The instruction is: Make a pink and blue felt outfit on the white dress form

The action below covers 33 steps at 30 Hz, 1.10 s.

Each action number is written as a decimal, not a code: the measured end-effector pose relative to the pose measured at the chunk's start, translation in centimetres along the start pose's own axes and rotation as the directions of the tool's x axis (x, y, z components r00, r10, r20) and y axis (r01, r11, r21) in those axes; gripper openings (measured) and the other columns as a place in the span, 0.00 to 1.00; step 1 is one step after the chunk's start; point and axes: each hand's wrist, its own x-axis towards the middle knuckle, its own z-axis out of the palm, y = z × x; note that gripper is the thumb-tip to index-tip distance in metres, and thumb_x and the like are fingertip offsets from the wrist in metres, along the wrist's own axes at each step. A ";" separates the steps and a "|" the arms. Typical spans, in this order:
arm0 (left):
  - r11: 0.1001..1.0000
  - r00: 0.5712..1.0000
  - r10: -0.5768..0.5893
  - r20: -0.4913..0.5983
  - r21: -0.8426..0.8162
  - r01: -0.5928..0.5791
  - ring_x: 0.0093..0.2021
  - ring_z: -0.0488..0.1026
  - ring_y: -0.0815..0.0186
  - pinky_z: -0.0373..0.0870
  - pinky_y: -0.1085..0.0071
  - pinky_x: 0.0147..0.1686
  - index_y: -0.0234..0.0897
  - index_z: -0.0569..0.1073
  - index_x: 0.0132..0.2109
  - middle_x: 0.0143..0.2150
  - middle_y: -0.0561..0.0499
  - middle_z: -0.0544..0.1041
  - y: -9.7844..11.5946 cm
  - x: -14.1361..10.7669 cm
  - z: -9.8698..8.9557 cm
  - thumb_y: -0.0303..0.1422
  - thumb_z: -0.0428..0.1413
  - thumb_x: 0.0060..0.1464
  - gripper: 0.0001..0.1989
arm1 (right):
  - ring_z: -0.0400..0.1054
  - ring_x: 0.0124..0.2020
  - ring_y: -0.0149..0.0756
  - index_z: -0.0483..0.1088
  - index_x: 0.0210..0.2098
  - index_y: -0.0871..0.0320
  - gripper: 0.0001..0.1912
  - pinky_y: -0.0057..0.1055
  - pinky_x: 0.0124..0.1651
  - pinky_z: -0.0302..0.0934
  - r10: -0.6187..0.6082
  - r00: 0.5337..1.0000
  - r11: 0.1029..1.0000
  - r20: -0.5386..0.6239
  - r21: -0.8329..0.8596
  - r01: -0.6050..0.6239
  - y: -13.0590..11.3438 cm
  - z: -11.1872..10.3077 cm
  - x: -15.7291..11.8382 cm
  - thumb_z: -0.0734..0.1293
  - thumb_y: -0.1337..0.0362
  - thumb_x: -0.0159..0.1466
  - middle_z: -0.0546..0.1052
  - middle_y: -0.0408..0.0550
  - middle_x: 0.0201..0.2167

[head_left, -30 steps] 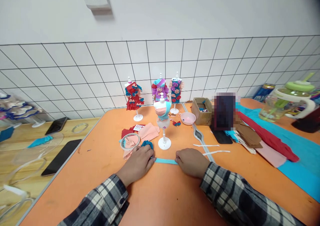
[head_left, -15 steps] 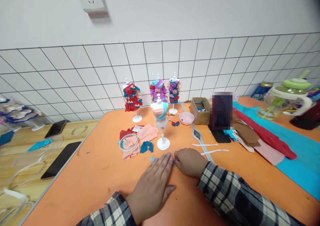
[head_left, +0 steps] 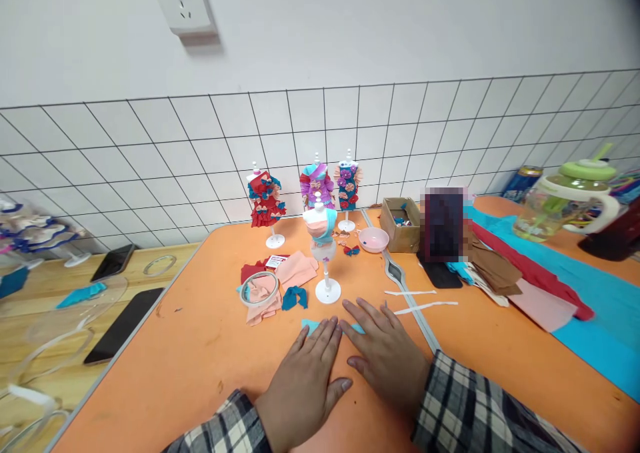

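Note:
My left hand (head_left: 305, 383) lies flat on the orange table, its fingertips over a light blue cloth piece (head_left: 309, 324) that it mostly hides. Beside it my right hand (head_left: 387, 353) is spread palm down, its fingers partly covering the blue cloth on that side. Just beyond them stands a small white dress form (head_left: 320, 229) wrapped in pink and light blue cloth. A dark teal scrap (head_left: 295, 297) and a roll of tape (head_left: 259, 288) on pink cloth are to its left.
Three dressed forms, one in red ruffles (head_left: 267, 203), stand at the back. Right of them are a pink bowl (head_left: 373, 239), a cardboard box (head_left: 401, 226), white strips (head_left: 425, 306), folded fabrics (head_left: 530, 266) and a pitcher (head_left: 565, 199). A phone (head_left: 125, 326) lies left.
My right hand has opened from a closed shape near my left fingertips and now lies spread on the cloth. More light blue cloth shows. The view has shifted slightly.

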 end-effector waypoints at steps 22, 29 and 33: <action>0.914 0.975 -0.210 -0.077 -0.370 0.168 0.46 0.74 0.58 0.58 0.51 0.57 0.43 0.78 0.40 0.42 0.51 0.80 -6.5 0.6 -3.2 0.39 0.60 0.54 0.08 | 0.65 0.44 0.38 0.74 0.33 0.55 0.04 0.34 0.49 0.56 0.031 0.999 0.927 -0.022 0.374 -0.020 1.6 -3.0 3.9 0.66 0.68 0.60 0.75 0.46 0.40; 0.969 0.955 -0.161 -0.250 -0.224 0.105 0.42 0.72 0.61 0.52 0.53 0.54 0.42 0.75 0.35 0.35 0.53 0.79 -5.1 0.3 -3.8 0.33 0.55 0.59 0.05 | 0.62 0.50 0.40 0.66 0.55 0.50 0.24 0.36 0.51 0.52 -0.035 0.995 0.917 -0.089 0.393 0.067 0.9 -2.4 3.6 0.69 0.61 0.59 0.74 0.46 0.51; 0.998 0.973 -0.010 -0.231 -0.056 -0.003 0.42 0.70 0.61 0.51 0.55 0.50 0.42 0.76 0.35 0.35 0.51 0.77 -4.7 0.2 -3.5 0.34 0.52 0.62 0.09 | 0.62 0.41 0.38 0.76 0.36 0.49 0.09 0.36 0.43 0.49 -0.093 0.996 0.969 -0.004 0.231 0.092 0.8 -1.6 3.6 0.63 0.61 0.67 0.78 0.42 0.36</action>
